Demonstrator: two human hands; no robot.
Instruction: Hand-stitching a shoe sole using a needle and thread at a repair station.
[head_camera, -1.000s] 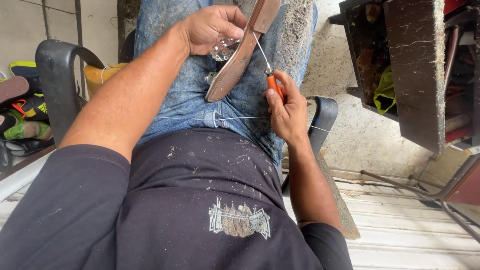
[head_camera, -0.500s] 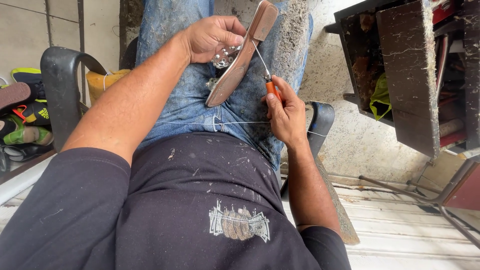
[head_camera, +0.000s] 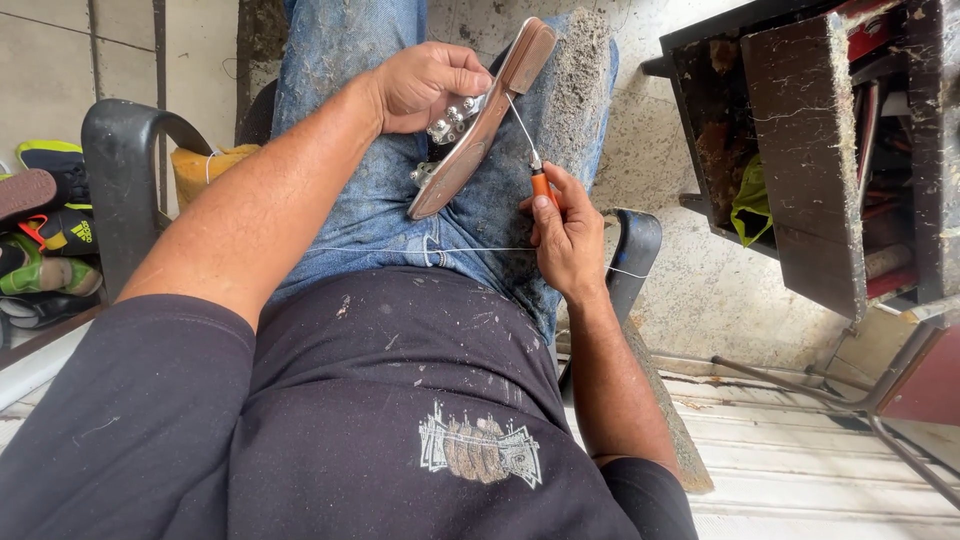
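My left hand (head_camera: 430, 85) grips a sandal (head_camera: 480, 120) with a brown sole and shiny studs, held sole-up over my jeans-clad lap. My right hand (head_camera: 565, 235) is closed around an orange-handled awl (head_camera: 541, 183), whose thin metal needle reaches up to the sandal's heel end. A white thread (head_camera: 470, 249) runs level across my lap toward my right hand.
I sit in a dark plastic chair (head_camera: 125, 190). Several shoes (head_camera: 45, 240) lie at the left on the floor. A dusty dark wooden shelf unit (head_camera: 810, 150) with a green rag stands at the right. Pale boards (head_camera: 800, 470) lie at lower right.
The awl's needle has stayed at the sandal's heel while my right hand shifted slightly. The sandal tilted a little; the view moved closer.
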